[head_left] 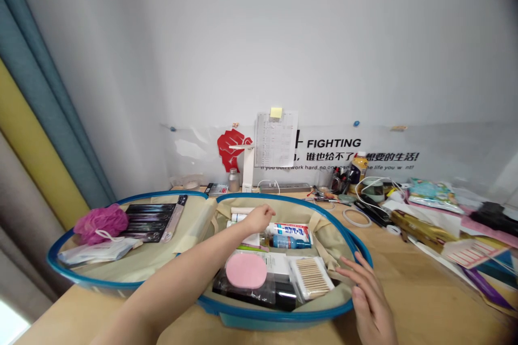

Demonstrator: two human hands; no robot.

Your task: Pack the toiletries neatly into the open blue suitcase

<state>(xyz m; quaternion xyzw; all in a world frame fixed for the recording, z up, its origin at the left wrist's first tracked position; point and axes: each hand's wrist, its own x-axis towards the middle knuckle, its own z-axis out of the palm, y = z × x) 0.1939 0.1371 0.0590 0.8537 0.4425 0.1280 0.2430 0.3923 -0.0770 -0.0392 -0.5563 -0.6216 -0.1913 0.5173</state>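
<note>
In the head view, an open suitcase (283,317) with a blue rim is lying on the wooden surface (408,291), its two halves spreading side by side. The left hand (259,219) is reaching across into the far part of the right half, just beside a white tube (239,217) and near a toothpaste pack (297,229); its fingers are curling out of sight, so one cannot tell whether it is grasping anything. The right hand (371,295) is resting at the right edge of the suitcase, its fingers spreading loosely over the rim and holding nothing. Nearer the front of the same half, a pink sponge (246,270) is lying over a black box (285,297), a white box (277,264) is sitting behind it, and a pack of cotton swabs (313,278) is leaning at an angle to the right. A blue bottle (290,241) is lying in front of the toothpaste pack. In the left half, a pink bath puff (101,223) is sitting beside a dark pack of tools (156,221), with a pale packet (97,252) lying in front. Behind the suitcase, a white lamp (248,170) is standing before the wall, and a yellow-labelled bottle (358,168) is standing farther right among clutter.
</note>
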